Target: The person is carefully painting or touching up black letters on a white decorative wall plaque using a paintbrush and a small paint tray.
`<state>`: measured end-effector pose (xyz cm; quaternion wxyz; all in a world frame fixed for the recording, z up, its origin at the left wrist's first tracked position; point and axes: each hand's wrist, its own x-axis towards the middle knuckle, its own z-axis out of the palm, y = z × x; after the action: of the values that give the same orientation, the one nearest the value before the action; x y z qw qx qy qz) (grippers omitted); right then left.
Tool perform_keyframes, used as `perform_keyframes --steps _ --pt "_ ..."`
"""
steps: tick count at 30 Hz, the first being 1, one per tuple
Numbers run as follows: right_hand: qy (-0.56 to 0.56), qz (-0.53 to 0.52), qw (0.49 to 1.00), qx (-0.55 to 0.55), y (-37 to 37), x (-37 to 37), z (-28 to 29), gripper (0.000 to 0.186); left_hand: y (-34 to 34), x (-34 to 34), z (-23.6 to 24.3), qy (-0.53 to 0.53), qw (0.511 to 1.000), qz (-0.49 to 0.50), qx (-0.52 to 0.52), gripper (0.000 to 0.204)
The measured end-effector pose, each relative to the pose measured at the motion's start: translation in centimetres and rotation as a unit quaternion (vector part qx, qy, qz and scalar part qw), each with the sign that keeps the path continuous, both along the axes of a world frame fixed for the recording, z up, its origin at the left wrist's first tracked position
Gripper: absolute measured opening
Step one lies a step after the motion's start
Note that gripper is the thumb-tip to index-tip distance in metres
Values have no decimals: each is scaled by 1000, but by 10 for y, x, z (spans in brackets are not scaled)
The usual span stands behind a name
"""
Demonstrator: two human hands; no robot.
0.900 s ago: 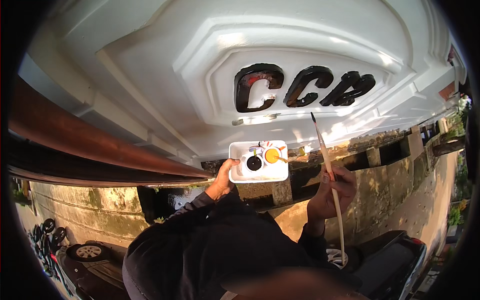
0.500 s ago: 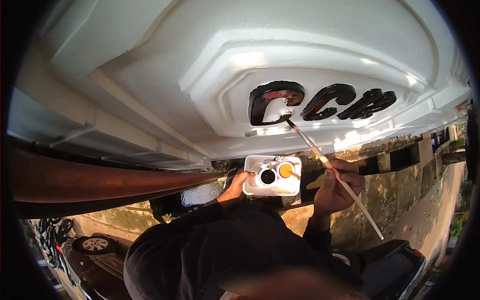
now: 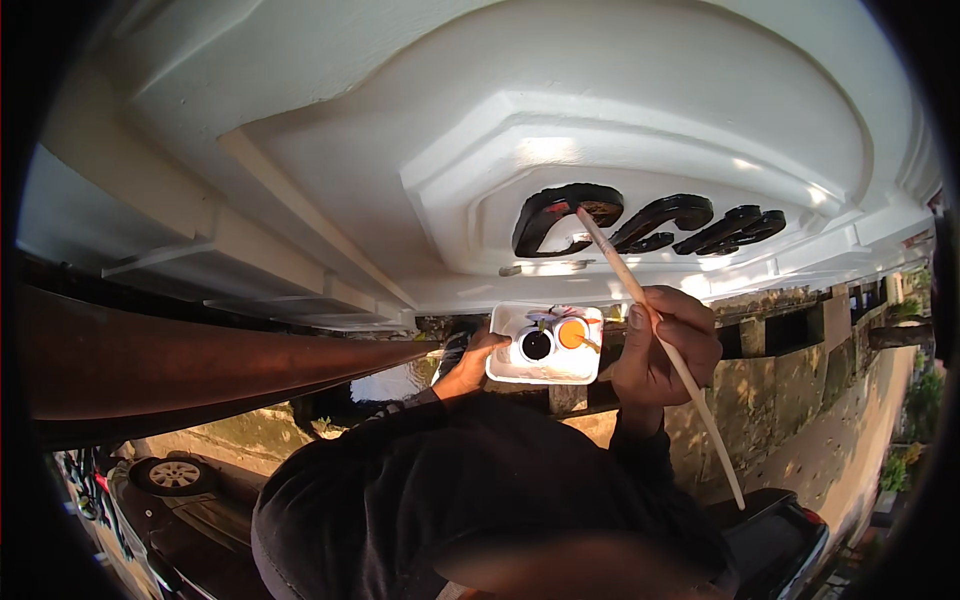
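Observation:
My right hand [image 3: 668, 345] pinches a long wooden paintbrush [image 3: 690, 385] partway along its handle. The brush's dark bristles meet the upper part of the leftmost raised black letter [image 3: 533, 222], where a reddish patch shows. Two more glossy black letters [image 3: 675, 212] stand to its right on the white panel [image 3: 460, 225]. With my left hand [image 3: 472, 362] I grip a white plastic tray [image 3: 497, 372] by its left edge. Inside sit a pot of black paint [image 3: 536, 345] and a pot of orange paint [image 3: 573, 334], with a small stick or brush handle at the orange pot.
A reddish-brown pipe or beam [image 3: 220, 365] runs in from the left below the white wall. Behind me, low in view, are a dark car with a wheel [image 3: 175, 475] at left and another dark vehicle [image 3: 775, 540] at right. A stained concrete ledge [image 3: 760, 420] lies at right.
The brush tip has gone from the lower end of the leftmost letter up to its top part. My right hand has risen slightly; the left still holds the tray. The view has tilted a little.

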<state>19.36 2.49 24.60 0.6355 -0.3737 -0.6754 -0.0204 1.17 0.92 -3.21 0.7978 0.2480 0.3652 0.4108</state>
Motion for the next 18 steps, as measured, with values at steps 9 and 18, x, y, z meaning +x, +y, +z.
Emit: perform_keyframes --steps 9,18 --pt "39 -38 998 38 -4 7 -4 29 10 -9 53 5 996 -27 -86 57" --pt "64 -136 985 85 -40 87 -77 26 -3 10 -10 12 999 -10 -46 54"
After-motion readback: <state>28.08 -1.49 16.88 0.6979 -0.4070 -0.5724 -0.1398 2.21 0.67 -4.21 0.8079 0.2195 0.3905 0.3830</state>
